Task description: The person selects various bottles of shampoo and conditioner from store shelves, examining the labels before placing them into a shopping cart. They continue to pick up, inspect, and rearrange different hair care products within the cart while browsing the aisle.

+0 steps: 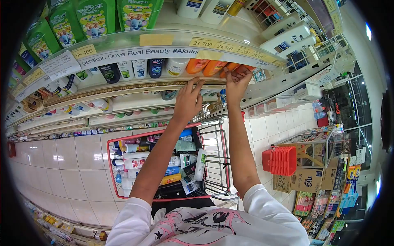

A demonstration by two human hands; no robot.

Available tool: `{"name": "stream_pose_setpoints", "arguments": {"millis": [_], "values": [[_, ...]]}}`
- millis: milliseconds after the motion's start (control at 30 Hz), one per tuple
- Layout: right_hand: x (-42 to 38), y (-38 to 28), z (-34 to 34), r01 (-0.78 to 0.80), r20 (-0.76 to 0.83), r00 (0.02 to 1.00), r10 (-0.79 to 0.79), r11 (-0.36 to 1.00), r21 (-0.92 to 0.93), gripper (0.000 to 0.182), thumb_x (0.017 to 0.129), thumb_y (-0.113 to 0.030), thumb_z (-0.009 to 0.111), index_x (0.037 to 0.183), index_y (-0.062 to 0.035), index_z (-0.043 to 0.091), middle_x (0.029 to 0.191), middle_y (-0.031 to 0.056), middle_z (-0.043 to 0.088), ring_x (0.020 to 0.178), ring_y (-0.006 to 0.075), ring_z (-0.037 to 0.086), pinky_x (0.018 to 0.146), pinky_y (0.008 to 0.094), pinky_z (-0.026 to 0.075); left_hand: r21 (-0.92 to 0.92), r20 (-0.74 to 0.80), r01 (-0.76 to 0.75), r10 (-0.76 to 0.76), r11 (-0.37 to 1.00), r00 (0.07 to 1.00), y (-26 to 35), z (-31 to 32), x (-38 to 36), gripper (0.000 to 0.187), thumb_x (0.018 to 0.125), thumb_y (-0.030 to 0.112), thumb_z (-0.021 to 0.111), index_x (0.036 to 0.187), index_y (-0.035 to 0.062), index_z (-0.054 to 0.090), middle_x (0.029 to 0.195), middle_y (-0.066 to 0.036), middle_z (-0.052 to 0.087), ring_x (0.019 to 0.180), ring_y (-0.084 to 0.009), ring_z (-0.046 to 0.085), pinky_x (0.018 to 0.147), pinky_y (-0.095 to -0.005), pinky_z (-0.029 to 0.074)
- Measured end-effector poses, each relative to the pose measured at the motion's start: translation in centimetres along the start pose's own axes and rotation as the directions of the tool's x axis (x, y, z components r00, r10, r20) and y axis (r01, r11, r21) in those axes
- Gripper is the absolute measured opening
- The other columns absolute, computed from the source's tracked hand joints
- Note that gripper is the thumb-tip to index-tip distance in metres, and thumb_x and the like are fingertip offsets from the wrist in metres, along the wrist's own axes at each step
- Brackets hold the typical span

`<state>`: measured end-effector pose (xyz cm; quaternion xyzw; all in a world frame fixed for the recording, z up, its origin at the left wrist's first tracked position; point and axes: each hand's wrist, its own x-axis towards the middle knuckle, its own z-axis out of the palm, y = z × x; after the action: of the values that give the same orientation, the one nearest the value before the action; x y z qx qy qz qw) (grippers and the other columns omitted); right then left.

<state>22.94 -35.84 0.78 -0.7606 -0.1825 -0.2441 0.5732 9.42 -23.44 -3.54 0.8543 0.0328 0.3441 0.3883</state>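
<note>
"White shelf unit (172,22): one, spanning ten to two o'clock; price rail (127,61) along its front."

"Next size down?"

"Red-rimmed trolley (110,163): one, at about seven o'clock from both hands, loaded with bottles and packs."

"Hands?"

"Two, bare. Left hand (189,100): fingers slightly spread at the shelf edge below the bottles, thumb apart, nothing seen in the grip. Right hand (237,87): between two and three o'clock from the left, fingers curled, thumb drawn in, up among the orange bottles. Clamped on one or merely touching: cannot tell."

"Smallest entry, with bearings?"

"Orange bottles, several, in a row behind the rail, which hides their upper parts. Long axis: roughly upright, appearing to lean towards one o'clock. Leftmost orange bottle (197,65): just past twelve from the left hand, which is nearer. Third orange bottle from the left (232,65): about twelve from the right hand, right nearer."
</note>
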Motion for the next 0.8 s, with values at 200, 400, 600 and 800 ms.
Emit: {"name": "stream_pose_setpoints", "arguments": {"millis": [200, 400, 600, 800], "values": [[-0.2, -0.3, -0.2, -0.005, 0.063, 0.998, 0.001, 0.997, 0.071, 0.048, 0.081, -0.002, 0.073, 0.116, 0.0051, 0.041, 0.112, 0.0138, 0.046, 0.083, 0.0172, 0.059, 0.071, 0.0293, 0.050, -0.031, 0.020, 0.020, -0.019, 0.999, 1.000, 0.0, -0.1, 0.0, 0.049, 0.082, 0.003, 0.055, 0.131, 0.0095, 0.054, 0.129, -0.013, 0.052, 0.108, -0.0343, 0.057, 0.092, -0.0439, 0.046], [-0.2, -0.2, 0.3, -0.017, 0.033, 0.999, 0.016, 1.000, 0.022, 0.045, 0.081, -0.006, 0.076, 0.110, 0.0036, 0.043, 0.111, 0.0136, 0.045, 0.081, 0.0176, 0.058, 0.072, 0.0298, 0.050, -0.035, 0.033, 0.021, -0.020, 0.999, 0.999, 0.1, -0.2, 0.1, 0.050, 0.082, 0.003, 0.055, 0.131, 0.0091, 0.054, 0.129, -0.014, 0.052, 0.109, -0.0343, 0.057, 0.092, -0.0443, 0.046], [-0.2, 0.9, 0.3, -0.024, 0.034, 0.999, 0.023, 0.999, 0.036, 0.045, 0.080, -0.007, 0.077, 0.108, 0.0035, 0.044, 0.108, 0.0131, 0.044, 0.082, 0.0189, 0.056, 0.074, 0.0303, 0.049, -0.036, 0.026, 0.019, -0.018, 0.999, 1.000, 0.1, -0.2, 0.0, 0.049, 0.082, 0.003, 0.055, 0.130, 0.0078, 0.055, 0.129, -0.014, 0.052, 0.109, -0.0347, 0.056, 0.092, -0.0442, 0.046], [-3.9, 0.2, -1.2, 0.244, 0.145, 0.963, -0.229, 0.965, -0.100, 0.030, 0.085, -0.002, 0.071, 0.104, 0.0005, 0.048, 0.094, 0.0091, 0.055, 0.082, 0.0155, 0.058, 0.073, 0.0272, 0.049, 0.015, -0.014, -0.033, 0.033, 0.999, 0.999, 0.2, 0.2, -0.3, 0.051, 0.079, 0.002, 0.056, 0.130, 0.0059, 0.054, 0.136, -0.013, 0.049, 0.101, -0.0305, 0.059, 0.088, -0.0431, 0.046]]}}
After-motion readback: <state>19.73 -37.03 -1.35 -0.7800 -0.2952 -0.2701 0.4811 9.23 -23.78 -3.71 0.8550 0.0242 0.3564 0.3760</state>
